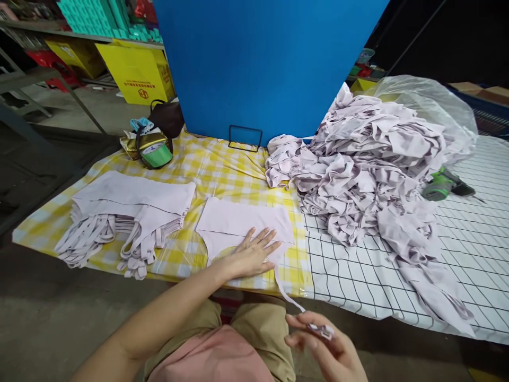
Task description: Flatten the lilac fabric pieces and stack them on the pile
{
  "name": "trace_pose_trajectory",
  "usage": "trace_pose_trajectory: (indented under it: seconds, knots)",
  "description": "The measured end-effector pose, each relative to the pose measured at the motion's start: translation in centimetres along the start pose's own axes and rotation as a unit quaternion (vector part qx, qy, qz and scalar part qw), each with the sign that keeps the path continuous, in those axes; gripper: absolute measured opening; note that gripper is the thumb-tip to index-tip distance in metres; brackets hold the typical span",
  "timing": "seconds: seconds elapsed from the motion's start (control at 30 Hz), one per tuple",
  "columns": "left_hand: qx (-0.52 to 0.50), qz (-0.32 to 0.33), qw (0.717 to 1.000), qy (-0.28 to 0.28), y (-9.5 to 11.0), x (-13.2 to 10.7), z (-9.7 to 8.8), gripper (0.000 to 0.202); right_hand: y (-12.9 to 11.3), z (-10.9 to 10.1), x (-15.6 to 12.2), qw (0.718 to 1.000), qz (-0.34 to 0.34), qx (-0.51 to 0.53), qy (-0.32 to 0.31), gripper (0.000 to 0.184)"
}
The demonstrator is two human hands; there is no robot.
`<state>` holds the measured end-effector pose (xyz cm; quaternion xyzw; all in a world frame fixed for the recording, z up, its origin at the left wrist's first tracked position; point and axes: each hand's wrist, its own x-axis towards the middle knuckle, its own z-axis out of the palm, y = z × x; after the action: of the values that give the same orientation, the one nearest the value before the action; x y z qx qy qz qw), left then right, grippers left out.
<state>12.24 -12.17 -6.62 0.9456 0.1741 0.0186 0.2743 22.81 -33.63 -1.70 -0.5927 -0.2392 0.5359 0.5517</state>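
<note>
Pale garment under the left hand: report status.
Left hand flat on garment. Right hand holding its strap. Garment spread on yellow checked cloth. Crumpled pile right, touching neither hand.

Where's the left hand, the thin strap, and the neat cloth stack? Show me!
Left hand (253,257): head view, on the back of the hand.
Thin strap (282,291): head view, midway along it.
Neat cloth stack (133,195): head view, on its top piece.

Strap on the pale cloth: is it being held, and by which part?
Yes: the right hand's grip has the strap near its far end. The left hand lies flat on the pale cloth, holding nothing.
</note>
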Motion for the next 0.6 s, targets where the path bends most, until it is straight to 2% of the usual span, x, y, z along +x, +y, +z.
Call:
trace_pose_trajectory:
  seconds: [0.1,0.17,0.23,0.3,0.37,0.43,0.5,0.6]
  knots:
    - [-0.098,0.0,0.994,0.043,1.2,-0.3,-0.5,0.054,-1.5,0.3,2.4,0.996,-0.031,-0.083,0.004,0.026]
    - [-0.221,-0.014,0.974,0.057,2.4,-0.7,-1.1,0.042,-2.3,0.8,3.6,0.99,-0.033,-0.137,0.004,0.032]
    - [-0.374,-0.02,0.927,0.025,3.6,-1.0,-1.8,0.032,-2.9,1.2,4.6,0.982,-0.032,-0.184,0.003,0.034]
    - [-0.507,-0.022,0.861,-0.027,4.3,-1.3,-2.5,0.033,-3.3,1.6,5.3,0.976,-0.034,-0.216,-0.01,0.035]
    - [-0.593,-0.034,0.803,-0.055,4.6,-1.4,-2.8,0.035,-3.4,1.8,5.8,0.972,-0.038,-0.231,-0.023,0.036]
    - [-0.634,-0.059,0.77,-0.044,4.3,-1.4,-2.6,0.035,-3.3,1.7,6.1,0.97,-0.037,-0.24,-0.026,0.037]
    - [-0.645,-0.082,0.759,-0.022,3.9,-1.2,-2.2,0.034,-3.1,1.7,6.2,0.967,-0.034,-0.252,-0.024,0.037]
    - [-0.626,-0.121,0.77,0.02,3.6,-0.9,-1.6,0.031,-2.9,1.6,6.2,0.961,-0.029,-0.274,-0.017,0.038]
